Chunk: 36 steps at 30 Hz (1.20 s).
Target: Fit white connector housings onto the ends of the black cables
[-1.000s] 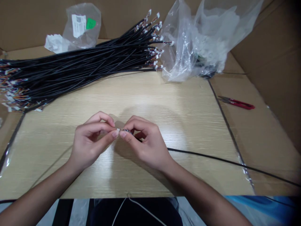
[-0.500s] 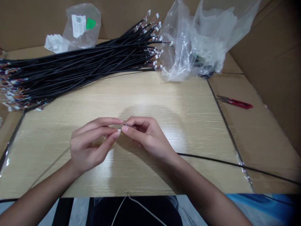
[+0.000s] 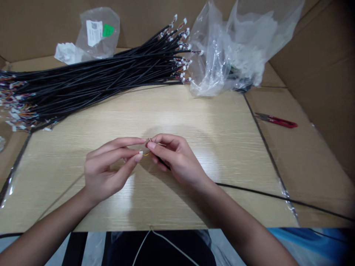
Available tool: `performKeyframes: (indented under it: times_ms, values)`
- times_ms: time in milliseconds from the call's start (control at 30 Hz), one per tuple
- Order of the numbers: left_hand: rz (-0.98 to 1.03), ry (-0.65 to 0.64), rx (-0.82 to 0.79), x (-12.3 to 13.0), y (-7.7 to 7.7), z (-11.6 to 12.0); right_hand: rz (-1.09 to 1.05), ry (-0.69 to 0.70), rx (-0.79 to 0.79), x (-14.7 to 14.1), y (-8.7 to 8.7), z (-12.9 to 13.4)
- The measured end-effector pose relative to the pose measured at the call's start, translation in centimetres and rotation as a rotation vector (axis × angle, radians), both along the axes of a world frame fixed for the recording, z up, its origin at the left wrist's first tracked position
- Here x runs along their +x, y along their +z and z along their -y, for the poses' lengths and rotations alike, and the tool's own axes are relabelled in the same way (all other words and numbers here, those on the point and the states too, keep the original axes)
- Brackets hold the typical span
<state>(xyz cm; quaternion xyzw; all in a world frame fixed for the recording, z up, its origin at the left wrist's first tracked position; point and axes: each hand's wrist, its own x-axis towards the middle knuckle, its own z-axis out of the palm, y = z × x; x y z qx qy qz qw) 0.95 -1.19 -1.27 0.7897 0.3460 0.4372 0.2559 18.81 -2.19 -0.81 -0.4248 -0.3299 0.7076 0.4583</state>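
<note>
Clock centre = mid-view, 12 = far side. Cardboard [image 3: 327, 85] walls the back and right. Inside it, wood-grain board [image 3: 172, 111] as work surface. Cable bundle [image 3: 105, 79] spans 9-10 to 12 o'clock, black jackets, white plugs both ends. Clear bags [image 3: 210, 70] at 1, beside the bundle's right end. Labelled bag [image 3: 97, 44] at 11, behind the bundle, white label + green sticker.

Right hand [image 3: 180, 160] at 6: thumb and fingertips pinching wires. Left hand [image 3: 107, 168] at 8: thumb and one finger gripping the connector, another finger stretched to the right fingertips. Black cable [image 3: 249, 190] exits from under the right forearm toward 4; jacket also visible under the right fingers. Red snips [image 3: 277, 120] at 3, on cardboard, blades toward 9. White connector [image 3: 141, 152] at 8, between left fingertips. Thin wires [image 3: 151, 140] at right thumb tip; yellow one reaches the connector.
</note>
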Motion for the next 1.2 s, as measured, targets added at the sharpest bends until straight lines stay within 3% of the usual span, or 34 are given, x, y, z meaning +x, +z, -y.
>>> performKeyframes:
  times_ms: [200,467,700,933,1200]
  values:
    - [0.018,-0.004,-0.007,0.0,0.2,-0.2,0.016,0.015,0.009,0.0,0.0,0.0]
    - [0.17,-0.025,-0.549,-0.5,-0.5,-1.3,0.171,-0.016,0.172,-0.3,1.0,0.3]
    - [0.361,-0.064,-0.756,0.2,-0.6,-1.5,0.25,-0.045,0.232,-0.6,1.0,0.5]
    - [0.408,-0.08,-0.819,0.4,-0.3,-1.4,0.263,-0.045,0.245,-0.6,1.0,0.5]
    - [0.345,-0.092,-0.731,0.1,-0.6,-1.4,0.276,-0.048,0.24,-0.6,1.1,0.6]
